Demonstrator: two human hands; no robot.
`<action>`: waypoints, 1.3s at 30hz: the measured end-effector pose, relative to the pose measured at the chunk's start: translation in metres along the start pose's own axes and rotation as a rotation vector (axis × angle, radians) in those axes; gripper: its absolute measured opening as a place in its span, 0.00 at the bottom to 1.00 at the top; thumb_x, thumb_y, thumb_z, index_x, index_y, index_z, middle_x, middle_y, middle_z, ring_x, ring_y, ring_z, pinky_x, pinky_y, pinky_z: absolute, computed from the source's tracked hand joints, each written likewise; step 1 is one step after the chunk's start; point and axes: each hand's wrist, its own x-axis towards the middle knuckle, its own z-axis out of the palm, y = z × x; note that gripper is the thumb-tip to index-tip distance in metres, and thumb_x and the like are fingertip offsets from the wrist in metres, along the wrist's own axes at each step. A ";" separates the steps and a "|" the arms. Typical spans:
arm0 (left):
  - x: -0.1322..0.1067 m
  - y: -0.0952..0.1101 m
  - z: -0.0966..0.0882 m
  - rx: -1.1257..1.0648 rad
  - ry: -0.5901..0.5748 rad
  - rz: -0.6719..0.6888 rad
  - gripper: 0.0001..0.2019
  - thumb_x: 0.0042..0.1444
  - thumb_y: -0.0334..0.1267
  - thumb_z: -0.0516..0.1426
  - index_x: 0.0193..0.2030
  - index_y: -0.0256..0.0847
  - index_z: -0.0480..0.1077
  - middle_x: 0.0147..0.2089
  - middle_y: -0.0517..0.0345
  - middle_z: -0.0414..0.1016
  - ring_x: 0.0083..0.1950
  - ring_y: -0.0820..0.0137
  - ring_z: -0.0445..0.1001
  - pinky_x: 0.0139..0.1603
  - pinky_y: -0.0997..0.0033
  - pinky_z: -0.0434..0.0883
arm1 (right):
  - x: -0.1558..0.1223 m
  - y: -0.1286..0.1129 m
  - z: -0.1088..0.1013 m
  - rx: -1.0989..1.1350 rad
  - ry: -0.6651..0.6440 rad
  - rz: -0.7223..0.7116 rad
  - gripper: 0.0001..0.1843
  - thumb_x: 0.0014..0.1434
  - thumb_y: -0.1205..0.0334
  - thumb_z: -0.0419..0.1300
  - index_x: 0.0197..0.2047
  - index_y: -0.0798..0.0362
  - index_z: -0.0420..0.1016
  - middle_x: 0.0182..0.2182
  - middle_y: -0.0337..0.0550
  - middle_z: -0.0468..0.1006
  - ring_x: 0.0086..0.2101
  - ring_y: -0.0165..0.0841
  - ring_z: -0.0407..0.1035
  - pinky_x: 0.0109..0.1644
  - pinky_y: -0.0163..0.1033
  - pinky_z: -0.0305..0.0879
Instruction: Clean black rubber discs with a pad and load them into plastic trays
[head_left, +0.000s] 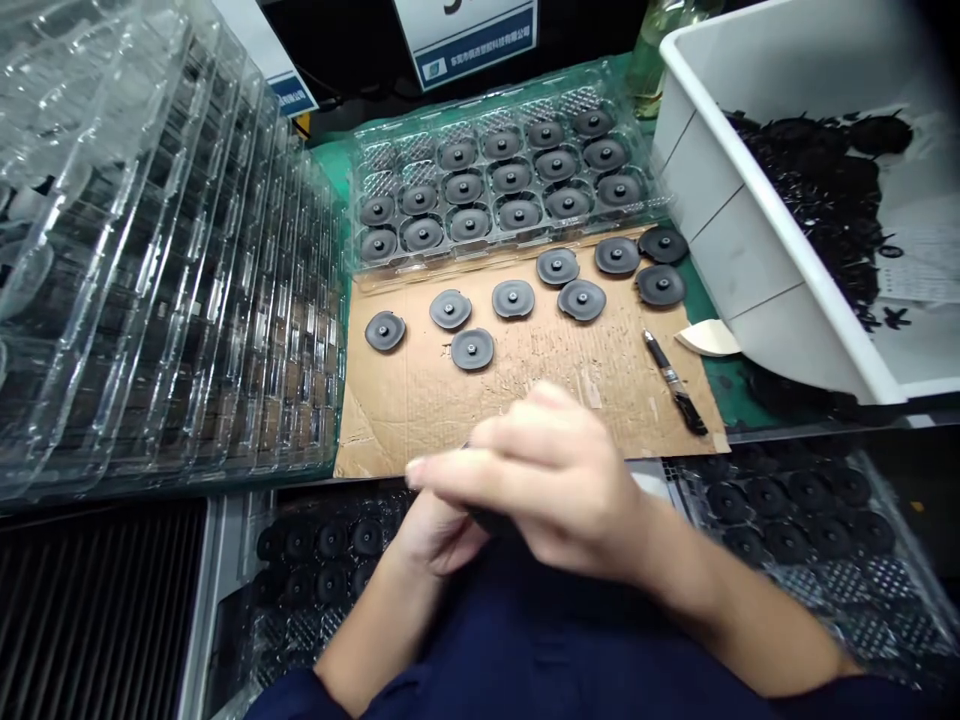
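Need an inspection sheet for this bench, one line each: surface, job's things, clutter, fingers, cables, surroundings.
surface: cardboard sheet on a green mat.
job's things: loose grey discs on the cardboard; clear tray behind, partly filled with the same discs.
clutter: pen and white scrap at the cardboard's right edge.
fingers: right hand lies over left hand, small dark thing between them; grip blurred.
cables: nothing seen.
surroundings: stacked clear trays left; white bin of black parts right; lower trays of discs near the lap.
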 end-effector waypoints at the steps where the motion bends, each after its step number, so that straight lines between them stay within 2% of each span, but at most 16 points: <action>1: 0.000 0.001 -0.001 0.000 -0.012 0.014 0.23 0.36 0.49 0.70 0.39 0.40 0.77 0.39 0.58 0.79 0.47 0.62 0.76 0.47 0.72 0.73 | -0.002 0.004 -0.001 0.056 0.013 0.069 0.16 0.65 0.69 0.48 0.46 0.52 0.77 0.31 0.39 0.79 0.31 0.28 0.69 0.35 0.38 0.57; 5: -0.003 0.006 -0.008 -0.048 -0.077 0.072 0.30 0.34 0.51 0.70 0.47 0.45 0.74 0.48 0.55 0.79 0.45 0.64 0.79 0.50 0.69 0.73 | -0.032 0.032 0.001 0.128 0.065 0.541 0.11 0.63 0.65 0.55 0.45 0.49 0.77 0.39 0.41 0.81 0.37 0.32 0.73 0.38 0.37 0.65; 8: -0.007 0.009 -0.012 -0.088 -0.099 0.103 0.27 0.38 0.50 0.68 0.48 0.48 0.74 0.51 0.57 0.78 0.45 0.65 0.79 0.52 0.69 0.72 | -0.069 0.055 0.021 0.097 0.032 0.667 0.13 0.64 0.60 0.55 0.47 0.49 0.78 0.40 0.43 0.81 0.36 0.34 0.74 0.38 0.38 0.67; 12: -0.007 0.010 -0.013 -0.096 -0.079 0.086 0.29 0.39 0.49 0.68 0.51 0.50 0.71 0.51 0.58 0.77 0.48 0.64 0.78 0.51 0.68 0.72 | -0.092 0.061 0.040 0.070 -0.078 0.668 0.12 0.62 0.61 0.55 0.42 0.49 0.80 0.32 0.42 0.82 0.33 0.35 0.74 0.38 0.40 0.68; 14: -0.006 0.010 -0.011 -0.085 -0.075 0.087 0.30 0.41 0.49 0.68 0.53 0.52 0.69 0.51 0.57 0.77 0.48 0.63 0.78 0.52 0.66 0.72 | -0.081 0.049 0.031 0.048 -0.022 0.693 0.12 0.63 0.60 0.54 0.44 0.50 0.79 0.35 0.43 0.81 0.33 0.34 0.74 0.35 0.39 0.68; 16: -0.005 0.009 -0.008 -0.070 -0.063 0.108 0.31 0.40 0.50 0.68 0.53 0.52 0.69 0.51 0.57 0.77 0.48 0.62 0.78 0.52 0.64 0.72 | -0.060 0.029 0.015 0.007 0.123 0.655 0.12 0.64 0.60 0.55 0.48 0.48 0.77 0.39 0.43 0.81 0.33 0.33 0.73 0.34 0.38 0.66; 18: -0.005 0.008 -0.007 -0.045 -0.008 0.124 0.28 0.42 0.48 0.68 0.53 0.52 0.70 0.51 0.57 0.77 0.50 0.63 0.77 0.52 0.67 0.72 | -0.037 0.009 0.002 -0.014 0.214 0.451 0.14 0.63 0.65 0.55 0.50 0.46 0.75 0.40 0.41 0.80 0.34 0.32 0.72 0.35 0.38 0.64; 20: -0.005 0.008 -0.006 -0.023 0.051 0.153 0.26 0.43 0.43 0.68 0.52 0.50 0.72 0.50 0.58 0.78 0.51 0.64 0.76 0.50 0.70 0.73 | -0.020 -0.004 -0.004 -0.007 0.136 0.220 0.16 0.63 0.71 0.53 0.50 0.48 0.75 0.37 0.40 0.81 0.34 0.31 0.72 0.35 0.38 0.63; 21: -0.005 0.007 -0.007 -0.019 0.074 0.163 0.25 0.43 0.41 0.68 0.51 0.49 0.72 0.49 0.59 0.78 0.50 0.66 0.76 0.48 0.72 0.74 | -0.015 -0.006 -0.005 -0.023 0.055 0.173 0.16 0.63 0.72 0.52 0.49 0.50 0.75 0.35 0.40 0.81 0.33 0.31 0.72 0.35 0.38 0.61; 23: -0.005 0.006 -0.009 -0.035 0.092 0.179 0.24 0.42 0.38 0.69 0.49 0.50 0.74 0.47 0.61 0.79 0.46 0.69 0.78 0.45 0.76 0.74 | -0.013 -0.007 -0.002 -0.110 -0.067 0.222 0.16 0.62 0.73 0.52 0.46 0.53 0.77 0.30 0.40 0.79 0.30 0.31 0.70 0.33 0.39 0.58; 24: -0.005 0.006 -0.009 -0.048 0.093 0.189 0.24 0.41 0.38 0.70 0.48 0.50 0.75 0.46 0.63 0.80 0.45 0.71 0.78 0.44 0.77 0.74 | -0.013 -0.006 -0.001 -0.146 -0.072 0.273 0.15 0.62 0.73 0.53 0.46 0.53 0.78 0.29 0.40 0.79 0.30 0.32 0.69 0.33 0.40 0.57; 28: -0.002 0.006 -0.008 -0.052 0.071 0.215 0.20 0.45 0.39 0.68 0.48 0.51 0.75 0.47 0.62 0.80 0.50 0.67 0.76 0.49 0.74 0.73 | -0.018 -0.007 0.004 -0.035 0.078 0.237 0.16 0.62 0.74 0.53 0.49 0.53 0.76 0.37 0.41 0.81 0.35 0.31 0.71 0.37 0.39 0.59; 32: 0.001 0.008 -0.007 -0.048 0.046 0.256 0.23 0.41 0.40 0.69 0.48 0.52 0.75 0.48 0.63 0.80 0.49 0.71 0.76 0.47 0.77 0.73 | -0.015 -0.009 0.003 -0.104 -0.040 0.325 0.15 0.61 0.74 0.54 0.47 0.53 0.77 0.33 0.39 0.81 0.31 0.31 0.70 0.35 0.40 0.57; 34: 0.002 0.008 -0.007 -0.057 0.048 0.262 0.23 0.41 0.40 0.69 0.47 0.52 0.75 0.48 0.64 0.79 0.48 0.72 0.77 0.47 0.78 0.73 | -0.012 -0.009 0.004 -0.113 0.002 0.309 0.15 0.61 0.74 0.55 0.48 0.53 0.77 0.33 0.40 0.81 0.32 0.32 0.71 0.36 0.40 0.58; 37: 0.003 0.006 -0.008 -0.055 0.041 0.293 0.24 0.39 0.41 0.70 0.47 0.53 0.75 0.48 0.64 0.79 0.49 0.71 0.76 0.49 0.78 0.72 | -0.010 -0.003 0.009 0.048 0.123 0.289 0.14 0.62 0.73 0.54 0.47 0.55 0.77 0.38 0.42 0.81 0.37 0.32 0.73 0.40 0.38 0.62; 39: 0.004 0.006 -0.010 -0.049 0.044 0.311 0.25 0.38 0.41 0.71 0.46 0.54 0.75 0.48 0.65 0.79 0.48 0.71 0.76 0.49 0.77 0.72 | -0.014 0.009 0.011 0.193 0.130 0.442 0.11 0.62 0.69 0.55 0.44 0.55 0.78 0.39 0.41 0.82 0.39 0.31 0.74 0.42 0.36 0.64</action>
